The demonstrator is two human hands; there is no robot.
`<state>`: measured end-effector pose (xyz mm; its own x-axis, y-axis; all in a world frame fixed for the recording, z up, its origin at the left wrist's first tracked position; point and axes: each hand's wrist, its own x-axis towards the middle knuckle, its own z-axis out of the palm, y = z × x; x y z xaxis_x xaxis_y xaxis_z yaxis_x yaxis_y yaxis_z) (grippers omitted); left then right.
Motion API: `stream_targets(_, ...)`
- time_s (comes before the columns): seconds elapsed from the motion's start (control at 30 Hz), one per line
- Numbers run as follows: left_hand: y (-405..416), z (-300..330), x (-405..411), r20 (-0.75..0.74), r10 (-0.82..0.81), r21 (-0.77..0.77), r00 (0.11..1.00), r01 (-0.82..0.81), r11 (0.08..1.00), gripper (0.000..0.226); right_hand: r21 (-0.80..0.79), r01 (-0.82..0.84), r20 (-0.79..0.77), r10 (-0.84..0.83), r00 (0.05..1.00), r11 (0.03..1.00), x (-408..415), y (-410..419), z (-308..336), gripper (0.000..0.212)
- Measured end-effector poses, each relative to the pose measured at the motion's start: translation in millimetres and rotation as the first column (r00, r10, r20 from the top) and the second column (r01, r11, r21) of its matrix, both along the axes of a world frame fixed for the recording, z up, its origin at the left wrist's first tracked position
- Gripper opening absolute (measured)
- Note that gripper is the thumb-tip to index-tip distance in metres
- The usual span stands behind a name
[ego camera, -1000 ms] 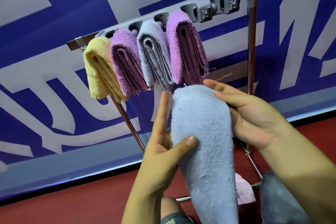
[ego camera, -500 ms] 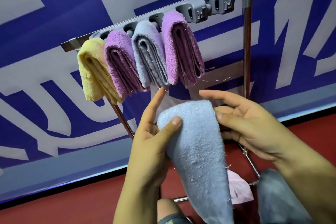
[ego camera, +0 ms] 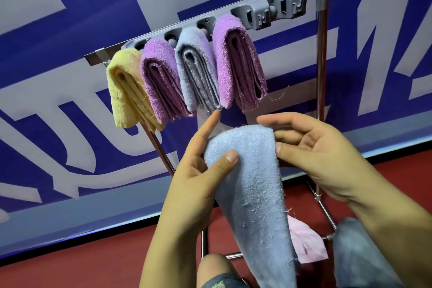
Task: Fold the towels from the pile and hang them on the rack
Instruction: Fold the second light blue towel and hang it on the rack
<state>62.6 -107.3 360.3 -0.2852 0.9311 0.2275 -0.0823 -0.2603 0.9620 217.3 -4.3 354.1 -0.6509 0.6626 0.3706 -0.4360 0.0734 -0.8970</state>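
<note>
- Right now the folded light-blue terry towel (ego camera: 247, 170) sits between both hands, its rounded fold end pointing up toward the rack and its long axis running down and slightly right toward the person's lap.
- The left hand (ego camera: 198, 170) grips it near the top, thumb pressed on the front face, index finger straight and pointing up at the hanging towels.
- The right hand (ego camera: 311, 147) is loosely spread, fingertips touching the towel's right edge near the fold, not clamped.
- Up and slightly right: the grey plastic clip rail on the metal rack (ego camera: 268, 15), with free holders just right of the purple folded towel (ego camera: 238, 63).
- Already hung, left to right: yellow towel (ego camera: 124, 91), purple towel (ego camera: 161, 82), blue-grey towel (ego camera: 196, 70), then that purple one.
- My read: the lift goes up and right, fold end first; the right hand is nearer the free slot.
</note>
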Motion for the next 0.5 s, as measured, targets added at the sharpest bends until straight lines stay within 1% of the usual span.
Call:
stream_targets(0.1,0.6,-0.4,-1.7,-0.032,0.005,0.005,0.999,-0.005,1.000,0.061,0.057,0.036,0.051,-0.039,0.998,0.998,0.0,-0.9,0.4,0.049)
stream_targets(0.2,1.5,-0.8,-3.3,-0.006,0.001,-0.004,1.000,-0.001,1.000,0.062,0.148,0.105,0.098,-0.120,0.988,0.983,0.6,-4.0,3.2,0.057)
stream_targets(0.3,3.2,-2.6,-3.6,0.027,-0.013,-0.015,1.000,0.014,1.000,0.061,0.217,0.140,0.113,-0.168,0.979,0.966,1.5,-6.9,6.9,0.059)
stream_targets(0.37,4.4,-3.8,-4.1,0.039,-0.018,-0.018,0.999,0.019,1.000,0.060,0.269,0.158,0.120,-0.195,0.973,0.950,1.9,-6.8,8.2,0.054)
stream_targets(0.43,5.5,-4.8,-4.6,0.039,-0.026,-0.024,0.999,0.027,0.999,0.060,0.320,0.174,0.125,-0.223,0.967,0.931,2.0,-6.3,8.6,0.042)
stream_targets(0.5,6.8,-5.7,-5.1,0.038,-0.030,-0.032,0.999,0.031,0.999,0.060,0.335,0.185,0.136,-0.242,0.961,0.924,2.1,-5.8,8.8,0.034)
